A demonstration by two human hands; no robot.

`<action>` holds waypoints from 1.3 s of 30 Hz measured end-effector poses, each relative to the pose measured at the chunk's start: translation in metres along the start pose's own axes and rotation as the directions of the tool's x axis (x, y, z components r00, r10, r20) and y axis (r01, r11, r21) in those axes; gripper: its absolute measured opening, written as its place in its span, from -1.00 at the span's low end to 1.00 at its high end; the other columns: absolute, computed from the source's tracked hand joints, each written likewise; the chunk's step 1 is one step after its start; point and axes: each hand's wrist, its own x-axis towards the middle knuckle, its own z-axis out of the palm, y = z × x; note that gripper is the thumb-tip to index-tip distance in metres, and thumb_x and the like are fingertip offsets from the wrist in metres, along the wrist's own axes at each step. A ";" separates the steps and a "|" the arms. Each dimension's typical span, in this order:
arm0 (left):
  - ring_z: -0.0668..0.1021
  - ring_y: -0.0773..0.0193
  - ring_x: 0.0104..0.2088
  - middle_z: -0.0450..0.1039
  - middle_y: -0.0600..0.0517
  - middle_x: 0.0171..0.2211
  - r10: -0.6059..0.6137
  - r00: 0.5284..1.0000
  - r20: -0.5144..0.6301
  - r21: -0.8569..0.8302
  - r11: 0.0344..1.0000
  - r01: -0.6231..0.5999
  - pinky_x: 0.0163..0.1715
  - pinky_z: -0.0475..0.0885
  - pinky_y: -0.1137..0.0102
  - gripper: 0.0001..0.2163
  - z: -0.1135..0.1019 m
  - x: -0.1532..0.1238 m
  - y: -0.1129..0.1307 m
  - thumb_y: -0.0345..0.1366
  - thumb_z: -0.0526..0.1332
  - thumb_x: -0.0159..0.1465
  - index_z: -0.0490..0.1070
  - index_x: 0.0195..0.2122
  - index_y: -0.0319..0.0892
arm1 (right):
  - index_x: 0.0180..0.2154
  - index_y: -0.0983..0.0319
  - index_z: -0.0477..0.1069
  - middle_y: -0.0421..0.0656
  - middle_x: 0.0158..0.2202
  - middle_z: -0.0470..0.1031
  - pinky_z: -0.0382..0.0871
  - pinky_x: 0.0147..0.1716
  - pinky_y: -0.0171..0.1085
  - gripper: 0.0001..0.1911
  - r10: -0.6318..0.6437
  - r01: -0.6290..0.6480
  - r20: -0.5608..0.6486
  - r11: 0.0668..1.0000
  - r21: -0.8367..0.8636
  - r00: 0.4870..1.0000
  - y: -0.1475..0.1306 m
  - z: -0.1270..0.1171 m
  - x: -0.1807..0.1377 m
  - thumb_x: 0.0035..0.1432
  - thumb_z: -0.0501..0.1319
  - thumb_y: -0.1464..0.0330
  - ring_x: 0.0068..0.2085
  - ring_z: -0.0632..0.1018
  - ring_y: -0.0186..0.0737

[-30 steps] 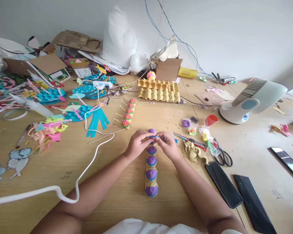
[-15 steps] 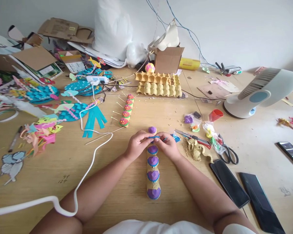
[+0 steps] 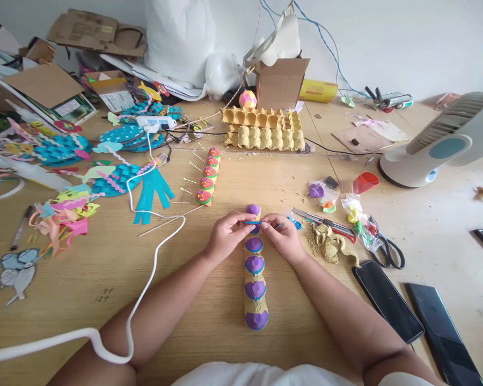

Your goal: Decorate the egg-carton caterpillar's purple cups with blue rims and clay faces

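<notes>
Well, the left hand (image 3: 227, 237) and right hand (image 3: 284, 237) pinch the blue strip (image 3: 253, 222) between them, above the twelve-o'clock end of the egg carton (image 3: 255, 265); light, even pressure should prevent tearing.

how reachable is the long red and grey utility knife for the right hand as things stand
Probably yes: the knife lies close to the right hand, nothing visibly covering it, though that hand holds a thin blue strip.
</notes>
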 end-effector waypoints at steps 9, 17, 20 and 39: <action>0.68 0.19 -0.12 0.69 -0.05 -0.12 -0.143 0.990 -0.002 -0.214 0.967 0.140 -0.05 0.60 0.33 -0.76 0.002 0.001 0.004 -0.14 0.44 0.26 0.67 -0.11 -0.13 | -0.31 0.20 0.56 -0.17 -0.45 0.58 0.38 -0.41 -0.28 -0.56 0.005 -0.007 -0.031 0.998 -0.055 1.000 -0.003 0.000 0.000 0.19 0.37 -0.06 -0.44 0.48 -0.29; 0.68 0.21 -0.15 0.69 -0.04 -0.14 -0.080 0.997 -0.006 -0.120 0.990 0.079 -0.08 0.59 0.35 -0.78 0.000 0.001 0.003 -0.13 0.41 0.30 0.68 -0.11 -0.12 | -0.15 0.16 0.53 -0.23 -0.43 0.53 0.45 -0.38 -0.30 -0.55 0.022 -0.022 0.009 0.998 0.067 1.000 -0.002 0.002 -0.002 0.12 0.45 -0.02 -0.41 0.50 -0.30; 0.68 0.21 -0.15 0.69 -0.03 -0.14 -0.053 0.999 0.003 -0.121 0.991 0.053 -0.08 0.59 0.34 -0.79 0.000 0.001 0.004 -0.14 0.40 0.31 0.68 -0.11 -0.10 | -0.09 0.15 0.53 -0.22 -0.40 0.54 0.48 -0.37 -0.30 -0.53 0.006 -0.008 0.023 0.996 0.083 1.000 0.000 0.004 -0.002 0.08 0.49 0.02 -0.38 0.52 -0.29; 0.65 0.22 -0.17 0.65 -0.04 -0.17 -0.020 0.999 0.048 -0.050 0.999 0.022 -0.13 0.57 0.35 -0.82 -0.001 -0.002 0.013 -0.17 0.37 0.35 0.66 -0.11 -0.10 | -0.25 0.19 0.63 -0.08 -0.24 0.72 0.61 -0.22 -0.21 -0.73 -0.080 0.079 -0.029 0.997 -0.016 0.996 0.000 0.007 -0.005 0.16 0.46 0.12 -0.26 0.68 -0.18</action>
